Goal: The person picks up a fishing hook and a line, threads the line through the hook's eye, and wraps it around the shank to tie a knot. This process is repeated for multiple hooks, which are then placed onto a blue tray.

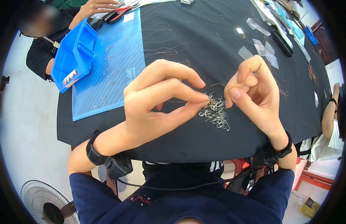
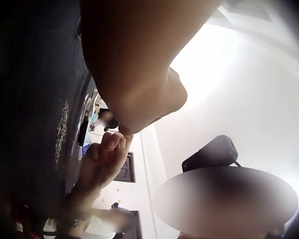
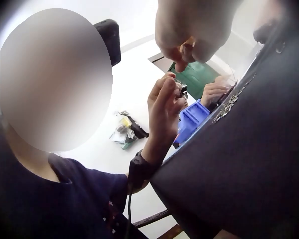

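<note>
Over the black table, my left hand [image 1: 154, 93] pinches with thumb and fingertips what looks like a small fish hook, mostly covered by the fingertips. Beside it my right hand [image 1: 257, 95] has its fingers curled in, the thumb against them, on a thin line [image 1: 217, 84] that arcs between the two hands. Under the fingertips lies a loose pile of silvery fish hooks [image 1: 219, 117]. The same hook pile [image 3: 226, 108] shows on the tabletop in the right wrist view. Both hands are raised above the table in the wrist views.
On the left a blue striped board [image 1: 109, 67] carries hooks with lines [image 1: 160, 48] trailing off it. A blue bin [image 1: 74, 56] stands on its edge. Red-handled pliers [image 1: 119, 14] lie near another person's hand [image 1: 98, 7]. Clear plastic pieces [image 1: 264, 50] lie at the back right.
</note>
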`<act>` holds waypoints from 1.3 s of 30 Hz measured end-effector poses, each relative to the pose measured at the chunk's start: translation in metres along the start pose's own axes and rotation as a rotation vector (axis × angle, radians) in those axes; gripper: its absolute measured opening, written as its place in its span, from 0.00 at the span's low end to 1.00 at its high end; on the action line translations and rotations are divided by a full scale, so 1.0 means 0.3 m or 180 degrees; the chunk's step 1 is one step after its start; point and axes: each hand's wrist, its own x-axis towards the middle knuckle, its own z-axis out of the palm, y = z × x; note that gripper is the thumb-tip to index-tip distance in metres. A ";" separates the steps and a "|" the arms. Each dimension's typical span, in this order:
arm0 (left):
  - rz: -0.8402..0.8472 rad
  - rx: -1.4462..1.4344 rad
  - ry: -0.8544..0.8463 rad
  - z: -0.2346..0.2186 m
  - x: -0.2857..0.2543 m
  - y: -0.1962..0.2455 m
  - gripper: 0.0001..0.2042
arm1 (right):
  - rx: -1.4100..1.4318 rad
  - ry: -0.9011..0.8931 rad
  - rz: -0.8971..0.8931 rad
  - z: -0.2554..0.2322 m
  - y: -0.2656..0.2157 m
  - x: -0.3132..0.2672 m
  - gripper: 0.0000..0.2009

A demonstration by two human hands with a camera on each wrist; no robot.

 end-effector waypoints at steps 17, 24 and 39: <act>0.0032 0.0106 -0.0068 -0.006 0.000 -0.001 0.09 | 0.0452 -0.0099 0.0160 0.025 -0.016 -0.004 0.08; 0.0104 0.0120 -0.0037 -0.001 0.000 -0.005 0.10 | 0.0402 -0.0152 0.0169 0.024 -0.013 -0.004 0.08; 0.0206 0.0168 -0.0041 -0.001 0.002 -0.007 0.11 | 0.0385 -0.0252 0.0259 0.026 -0.009 -0.011 0.08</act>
